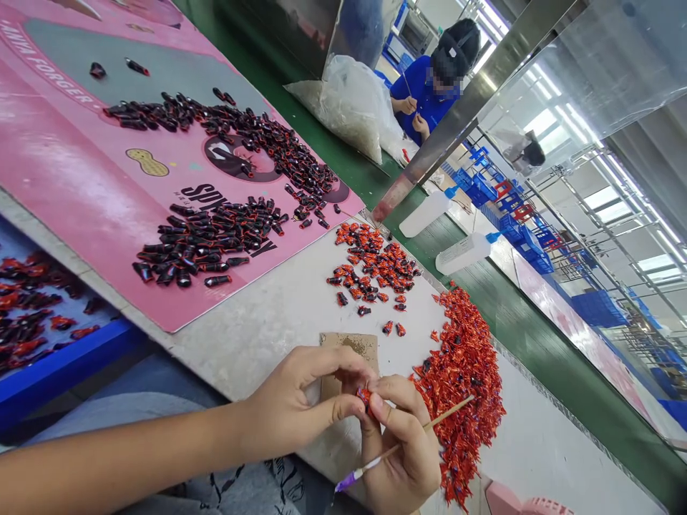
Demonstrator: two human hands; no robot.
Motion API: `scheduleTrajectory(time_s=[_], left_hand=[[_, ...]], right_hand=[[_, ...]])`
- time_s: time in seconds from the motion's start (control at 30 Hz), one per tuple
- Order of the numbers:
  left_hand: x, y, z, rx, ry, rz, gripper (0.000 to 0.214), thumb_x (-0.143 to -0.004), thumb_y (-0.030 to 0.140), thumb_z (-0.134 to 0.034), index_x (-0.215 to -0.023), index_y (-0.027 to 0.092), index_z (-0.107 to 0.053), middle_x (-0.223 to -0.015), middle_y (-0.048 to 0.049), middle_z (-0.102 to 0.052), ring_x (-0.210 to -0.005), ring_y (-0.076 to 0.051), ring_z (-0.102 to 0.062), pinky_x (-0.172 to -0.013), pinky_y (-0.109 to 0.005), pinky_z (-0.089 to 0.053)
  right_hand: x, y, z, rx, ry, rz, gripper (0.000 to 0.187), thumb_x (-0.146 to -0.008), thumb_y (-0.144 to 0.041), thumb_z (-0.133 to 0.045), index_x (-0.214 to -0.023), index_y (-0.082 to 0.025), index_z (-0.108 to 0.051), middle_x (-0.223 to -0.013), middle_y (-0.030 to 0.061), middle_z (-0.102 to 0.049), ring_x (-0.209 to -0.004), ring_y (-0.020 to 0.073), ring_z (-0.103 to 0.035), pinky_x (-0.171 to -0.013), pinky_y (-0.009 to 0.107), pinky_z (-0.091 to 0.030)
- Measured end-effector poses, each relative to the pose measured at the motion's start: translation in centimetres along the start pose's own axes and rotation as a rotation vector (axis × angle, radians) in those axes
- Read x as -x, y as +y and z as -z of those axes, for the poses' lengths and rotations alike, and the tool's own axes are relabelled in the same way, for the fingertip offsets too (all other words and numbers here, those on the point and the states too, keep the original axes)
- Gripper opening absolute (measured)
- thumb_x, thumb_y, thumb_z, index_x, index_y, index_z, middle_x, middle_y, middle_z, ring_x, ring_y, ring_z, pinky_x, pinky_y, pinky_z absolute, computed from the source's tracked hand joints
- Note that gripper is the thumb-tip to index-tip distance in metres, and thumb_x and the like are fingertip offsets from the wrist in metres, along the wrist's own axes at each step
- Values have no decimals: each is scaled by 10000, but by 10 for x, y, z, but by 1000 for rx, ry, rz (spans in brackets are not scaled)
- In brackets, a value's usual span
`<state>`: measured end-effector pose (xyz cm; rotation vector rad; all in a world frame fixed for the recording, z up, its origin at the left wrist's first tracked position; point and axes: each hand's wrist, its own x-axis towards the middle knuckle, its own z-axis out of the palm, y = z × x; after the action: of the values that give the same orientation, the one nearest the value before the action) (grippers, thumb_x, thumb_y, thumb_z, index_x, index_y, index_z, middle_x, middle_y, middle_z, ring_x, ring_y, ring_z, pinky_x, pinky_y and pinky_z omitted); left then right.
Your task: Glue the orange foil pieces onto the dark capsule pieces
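My left hand (293,400) pinches a small red-and-black part (366,398) between thumb and forefinger. The fingertips of my right hand (405,447) are closed on the same part from the other side. Across the right hand lies a thin wooden stick (449,410) with a purple end, gripped among its fingers. Beneath the hands is a piece of brown cardboard (351,346) with dark specks. Just right of them rises a big heap of small red pieces (466,372). Beyond lies a looser group of red-and-black parts (383,261).
Many black parts with red edges (209,239) lie on a pink printed sheet (86,207). A blue tray (64,365) of parts stands at lower left. Two white bottles (466,252) and a plastic bag (354,104) are on the green strip. A co-worker (424,89) sits opposite.
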<state>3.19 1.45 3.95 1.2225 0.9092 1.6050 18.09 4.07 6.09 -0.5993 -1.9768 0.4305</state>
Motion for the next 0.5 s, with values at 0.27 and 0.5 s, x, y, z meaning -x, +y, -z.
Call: scheduleTrajectory(time_s=[0.27,0.5], left_hand=[[-3,3,4,-83,-191,70,298,-934,280,-460,-698,162,-599,-614,-2,-591,-583,-133,-535,-550,-213,-414],[2,-1,3,-148,-175,-40,179,-921,228,-492,-780,168,-585,-663,18,-542,-605,-124,-509,-571,-206,-388]], right_hand=[[7,3,2,13,-55,-4,226,-945,-125,-583,-1126,-241,-655,-920,65,-682,-837,180,-664,-663,326,-581],[16,8,2,-61,-134,-262,390,-960,-556,-475,-1045,-202,-616,-820,57,-602,-749,196,-584,-625,320,-490]])
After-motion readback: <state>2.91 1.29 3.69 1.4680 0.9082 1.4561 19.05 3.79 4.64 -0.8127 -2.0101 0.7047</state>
